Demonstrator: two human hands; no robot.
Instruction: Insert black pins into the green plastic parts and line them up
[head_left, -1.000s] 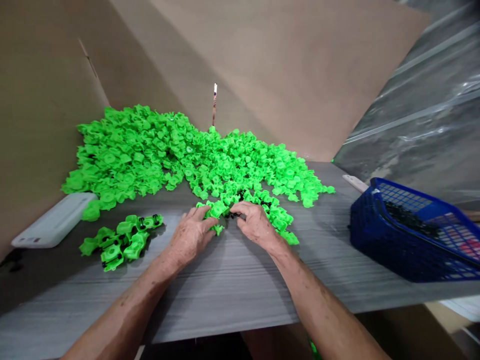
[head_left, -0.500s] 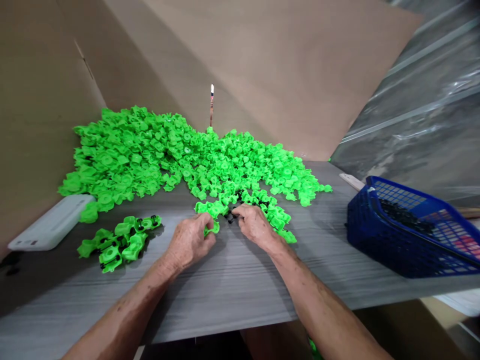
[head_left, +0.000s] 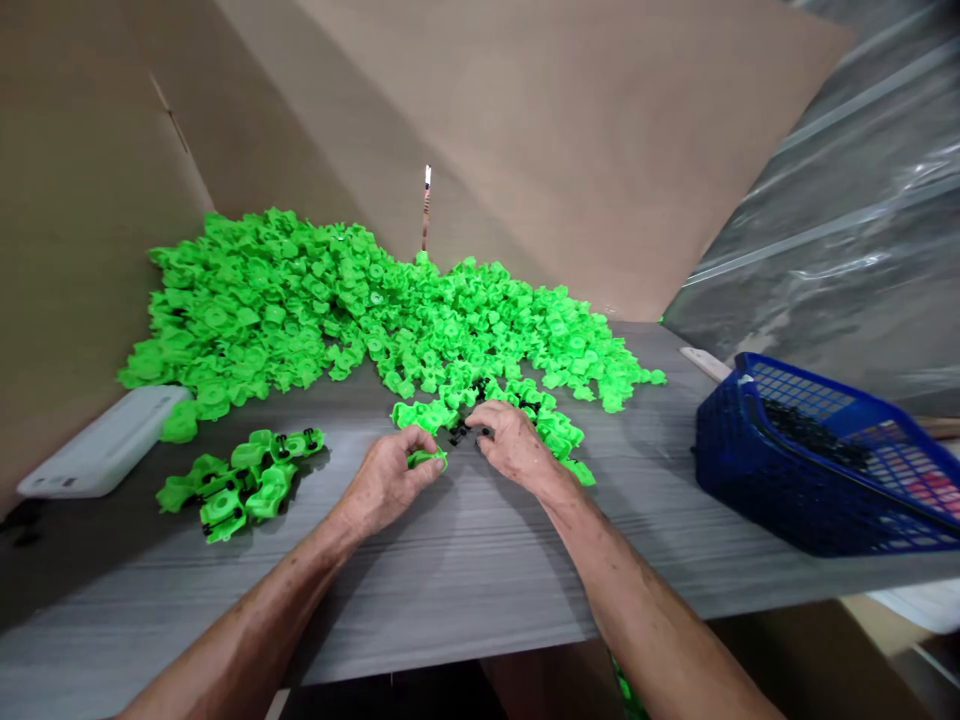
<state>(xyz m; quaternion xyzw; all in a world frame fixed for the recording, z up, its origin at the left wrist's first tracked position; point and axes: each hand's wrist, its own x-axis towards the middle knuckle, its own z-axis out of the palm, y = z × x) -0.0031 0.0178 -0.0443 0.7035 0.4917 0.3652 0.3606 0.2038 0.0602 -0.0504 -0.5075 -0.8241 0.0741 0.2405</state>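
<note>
The left hand (head_left: 388,478) is positioned above the middle of the desk (head_left: 450,570). Its forearm enters from the lower left and runs diagonally forward and inward, with the wrist nearly in line with it. The back of the hand faces up and outward; the thumb side faces the right hand (head_left: 516,450). The left fingers are bent and closed to a narrow pinch, thumb opposed to index, gripping a green part (head_left: 424,458) between them. This part is located just in front of a row of green pieces (head_left: 424,413).

The right forearm enters from the lower right and angles forward and inward, mirroring the left. The right hand is palm down, fingers curled toward the desk, with a small gap between thumb and index. The fingertips are at a cluster of small black parts (head_left: 459,433); whether they grip one cannot be determined. The two hands are near each other but apart.

A large green pile (head_left: 300,300) extends along the rear of the desk. A group of green pieces fitted with black parts (head_left: 240,485) lies left of the left hand. A blue basket (head_left: 757,480) containing black items stands at the right.
</note>
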